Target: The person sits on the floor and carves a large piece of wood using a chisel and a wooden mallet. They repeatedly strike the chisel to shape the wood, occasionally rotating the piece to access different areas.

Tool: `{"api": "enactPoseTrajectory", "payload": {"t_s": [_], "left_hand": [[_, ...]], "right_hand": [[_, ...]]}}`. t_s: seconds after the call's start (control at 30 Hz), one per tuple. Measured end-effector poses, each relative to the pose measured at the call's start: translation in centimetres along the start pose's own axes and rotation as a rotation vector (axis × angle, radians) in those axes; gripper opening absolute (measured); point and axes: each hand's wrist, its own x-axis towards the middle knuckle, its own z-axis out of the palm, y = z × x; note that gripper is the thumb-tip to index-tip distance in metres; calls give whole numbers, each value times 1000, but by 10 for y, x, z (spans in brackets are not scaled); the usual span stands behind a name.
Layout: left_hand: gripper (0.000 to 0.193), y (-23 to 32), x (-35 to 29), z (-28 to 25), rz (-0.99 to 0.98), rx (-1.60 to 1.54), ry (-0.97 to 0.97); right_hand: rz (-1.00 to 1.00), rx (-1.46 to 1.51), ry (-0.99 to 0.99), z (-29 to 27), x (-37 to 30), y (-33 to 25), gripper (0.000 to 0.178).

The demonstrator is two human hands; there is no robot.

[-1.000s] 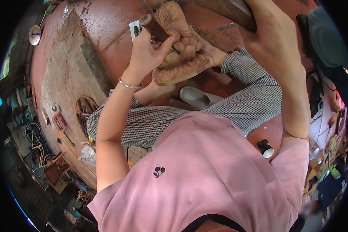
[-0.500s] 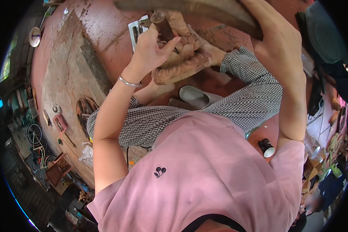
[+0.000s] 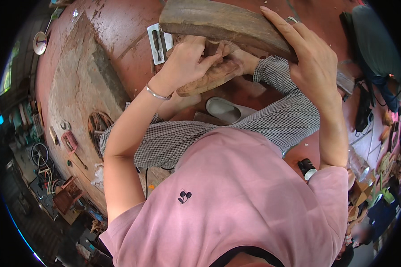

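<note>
My right hand [image 3: 314, 62] is closed on the right end of a long, thick wooden mallet [image 3: 227, 22], its index finger laid along the wood. Under the mallet's left half, my left hand [image 3: 189, 58] is closed around a wood-handled chisel, whose handle top is hidden by the mallet. A silver bangle [image 3: 158, 93] circles my left wrist. Just below that hand is a carved wooden piece [image 3: 207, 81] with rounded relief, partly covered by the hand and mallet. My bare feet rest on either side of the carving.
A white tray [image 3: 156, 55] with dark tools lies left of the carving. A large wooden slab [image 3: 75, 75] fills the left side. Between my legs sits a grey slipper [image 3: 223, 110]. A black cup [image 3: 307, 168] and a clear bottle [image 3: 358, 162] are at the right.
The mallet has shifted nearer and now covers the chisel handle. My right hand has come lower with it. My left hand has moved slightly right.
</note>
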Motion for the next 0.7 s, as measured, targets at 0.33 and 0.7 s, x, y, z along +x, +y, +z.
{"api": "enactPoseTrajectory", "payload": {"t_s": [0.33,0.7], "left_hand": [[26,-24,4,-19,-205,-500,24],[24,-17,3,-26,-131,-366,-22]], "right_hand": [[96,467,219,1,-13,4,70],[108,385,132,1,-22,16,73]]}}
